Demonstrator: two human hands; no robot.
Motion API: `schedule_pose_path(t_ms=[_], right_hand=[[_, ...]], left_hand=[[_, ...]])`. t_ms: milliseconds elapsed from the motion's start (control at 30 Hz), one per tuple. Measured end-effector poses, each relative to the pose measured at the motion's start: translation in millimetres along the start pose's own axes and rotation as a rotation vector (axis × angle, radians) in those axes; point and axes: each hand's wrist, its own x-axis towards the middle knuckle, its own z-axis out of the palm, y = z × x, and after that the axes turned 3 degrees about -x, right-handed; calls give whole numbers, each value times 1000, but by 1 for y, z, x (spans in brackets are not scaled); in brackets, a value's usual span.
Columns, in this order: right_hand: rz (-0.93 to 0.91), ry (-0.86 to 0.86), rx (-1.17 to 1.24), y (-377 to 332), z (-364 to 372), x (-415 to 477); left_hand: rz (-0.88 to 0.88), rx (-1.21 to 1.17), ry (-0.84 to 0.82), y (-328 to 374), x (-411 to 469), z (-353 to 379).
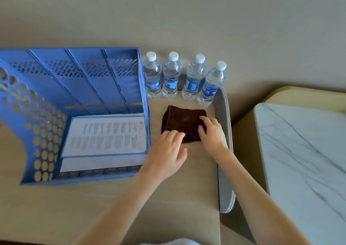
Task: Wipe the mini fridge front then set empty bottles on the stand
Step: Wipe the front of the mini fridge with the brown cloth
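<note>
Both forearms reach up from the bottom edge, bare, converging on a folded brown cloth (182, 122) that lies flat on the tabletop (168, 207). The left hand (166, 149) has its bent fingertips on the cloth's near left corner, with the thumb off to the side on the bare tabletop. The right hand (212, 134) lies over the cloth's right edge, fingers spread and lightly bent. Neither hand plainly pinches the fabric; both seem to rest on it rather than grip it.

My reading is that the wiping step is only being prepared, with the cloth about to be gathered. No mini fridge front is in view, so the next move calls for closing the fingers round the cloth, lifting it and turning toward the fridge.

Four capped bottles (171, 76) stand upright in a row just beyond the cloth, close to it but apart from it, beside a blue file rack (56, 87) holding printed sheets (104, 134). Whether the bottles are empty I cannot tell. A lift straight back toward the body should keep the knuckles away from them.
</note>
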Motion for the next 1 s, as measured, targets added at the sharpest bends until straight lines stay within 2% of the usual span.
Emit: schedule_pose_path(t_ms=[133,267,467,633,767,1000], right_hand=[[158,-181,-121,5,16,28],[233,-243,-117,7,32,43],[292,-145,305,15,34,50],[318,-263,503,16,33,47],[298,-133,543,9,31,29],[42,25,579,-7,3,-28]], left_hand=[[-12,-13,-1,0,9,5],[-22,5,-23,-6,11,10],[-18,-12,-51,-10,12,15],[-31,-21,-86,-13,11,15],[-15,-22,-44,-12,4,10],[20,-32,85,-5,-15,-8]])
